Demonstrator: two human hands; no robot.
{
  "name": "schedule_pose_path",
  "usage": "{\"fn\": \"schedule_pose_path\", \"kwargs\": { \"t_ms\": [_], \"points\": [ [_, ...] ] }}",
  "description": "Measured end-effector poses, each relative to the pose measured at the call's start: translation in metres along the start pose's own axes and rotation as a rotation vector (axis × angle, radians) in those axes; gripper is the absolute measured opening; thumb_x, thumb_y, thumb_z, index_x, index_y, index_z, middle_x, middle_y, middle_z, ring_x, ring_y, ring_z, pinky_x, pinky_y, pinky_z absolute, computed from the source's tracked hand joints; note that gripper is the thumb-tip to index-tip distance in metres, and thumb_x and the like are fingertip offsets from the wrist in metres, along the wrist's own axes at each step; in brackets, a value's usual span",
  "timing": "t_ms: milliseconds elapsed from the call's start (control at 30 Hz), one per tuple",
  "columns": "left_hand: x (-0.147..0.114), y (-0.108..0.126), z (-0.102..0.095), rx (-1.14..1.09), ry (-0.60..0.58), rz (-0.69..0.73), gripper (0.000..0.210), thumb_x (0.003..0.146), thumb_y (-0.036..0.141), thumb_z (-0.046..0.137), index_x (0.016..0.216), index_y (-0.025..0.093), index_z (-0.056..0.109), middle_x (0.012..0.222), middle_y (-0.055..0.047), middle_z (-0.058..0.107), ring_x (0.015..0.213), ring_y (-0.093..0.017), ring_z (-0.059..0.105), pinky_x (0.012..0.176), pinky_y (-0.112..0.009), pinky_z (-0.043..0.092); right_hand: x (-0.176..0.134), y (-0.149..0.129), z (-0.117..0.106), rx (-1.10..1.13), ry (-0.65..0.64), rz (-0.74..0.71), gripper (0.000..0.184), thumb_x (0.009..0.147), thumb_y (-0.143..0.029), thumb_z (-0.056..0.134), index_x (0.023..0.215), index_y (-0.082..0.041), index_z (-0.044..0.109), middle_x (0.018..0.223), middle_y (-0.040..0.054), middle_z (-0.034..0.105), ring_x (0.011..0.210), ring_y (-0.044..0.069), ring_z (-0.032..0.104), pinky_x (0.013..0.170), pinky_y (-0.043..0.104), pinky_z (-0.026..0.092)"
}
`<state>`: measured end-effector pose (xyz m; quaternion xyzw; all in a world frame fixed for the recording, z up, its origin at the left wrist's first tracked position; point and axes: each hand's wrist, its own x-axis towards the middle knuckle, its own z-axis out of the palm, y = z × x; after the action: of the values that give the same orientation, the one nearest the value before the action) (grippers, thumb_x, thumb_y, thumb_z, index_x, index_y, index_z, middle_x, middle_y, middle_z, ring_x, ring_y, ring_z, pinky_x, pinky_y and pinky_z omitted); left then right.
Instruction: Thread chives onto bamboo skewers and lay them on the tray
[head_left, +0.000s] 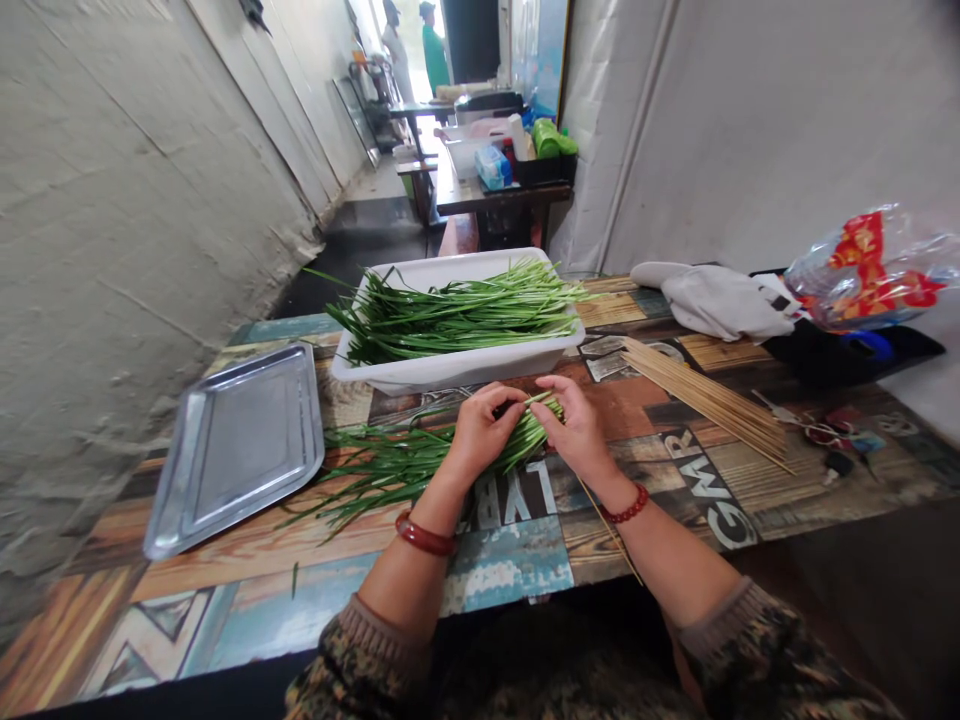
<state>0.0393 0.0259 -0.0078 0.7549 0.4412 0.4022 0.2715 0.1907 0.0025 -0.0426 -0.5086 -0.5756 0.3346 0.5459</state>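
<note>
A loose bunch of garlic chives (397, 465) lies on the table, its pale stem ends toward the right. My left hand (484, 430) is closed over these stems, thumb and forefinger pinched on them. Against the stem ends, my right hand (576, 432) has its thumb and fingers curled in a pinch on the chives. A thin wooden skewer (611, 535) runs from beneath the right palm to the table's near edge; whether those fingers hold it is hidden. Just beyond both hands stands a white plastic tub (450, 378) heaped with more green chives (465, 310).
A metal tray (247, 440) lies at left. To the right are a bundle of bamboo skewers (705, 405), scissors (814, 428), a light cloth cap (720, 300) and a clear-and-red plastic bag (870, 265). Farther back stands another table (502, 200); two people are by the doorway.
</note>
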Motion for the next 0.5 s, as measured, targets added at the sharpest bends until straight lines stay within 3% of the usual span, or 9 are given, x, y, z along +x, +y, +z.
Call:
{"fn": "schedule_pose_path", "kwargs": {
  "t_ms": [100, 367, 500],
  "points": [
    [-0.0006, -0.0017, -0.0007, 0.028, -0.016, -0.012, 0.016, 0.085, 0.022, 0.055, 0.09, 0.018, 0.07, 0.087, -0.006, 0.07, 0.083, -0.018, 0.063, 0.077, -0.028, 0.046, -0.0005, 0.0003, -0.0007, -0.014, -0.026, -0.004, 0.026, 0.086, -0.038, 0.056, 0.105, -0.022, 0.059, 0.079, 0.0021, 0.064, 0.063, 0.014, 0.059, 0.053, 0.024, 0.046],
    [-0.004, -0.0051, 0.0008, 0.125, -0.108, -0.002, 0.021, 0.083, 0.032, 0.06, 0.094, 0.017, 0.069, 0.09, -0.008, 0.071, 0.083, -0.02, 0.063, 0.078, -0.03, 0.046, -0.0017, -0.0018, -0.0016, -0.009, -0.027, 0.03, 0.03, 0.094, -0.043, 0.04, 0.101, -0.021, 0.058, 0.072, -0.0014, 0.058, 0.041, 0.008, 0.048, 0.043, 0.023, 0.04],
    [-0.0053, -0.0056, 0.0063, 0.153, -0.107, -0.001, 0.015, 0.082, 0.028, 0.062, 0.09, 0.017, 0.068, 0.088, -0.007, 0.07, 0.081, -0.019, 0.063, 0.075, -0.03, 0.046, -0.002, -0.0012, -0.0002, -0.082, -0.012, -0.005, 0.028, 0.096, -0.041, 0.036, 0.098, -0.022, 0.057, 0.073, 0.0001, 0.058, 0.049, 0.011, 0.052, 0.049, 0.024, 0.043]
  ]
}}
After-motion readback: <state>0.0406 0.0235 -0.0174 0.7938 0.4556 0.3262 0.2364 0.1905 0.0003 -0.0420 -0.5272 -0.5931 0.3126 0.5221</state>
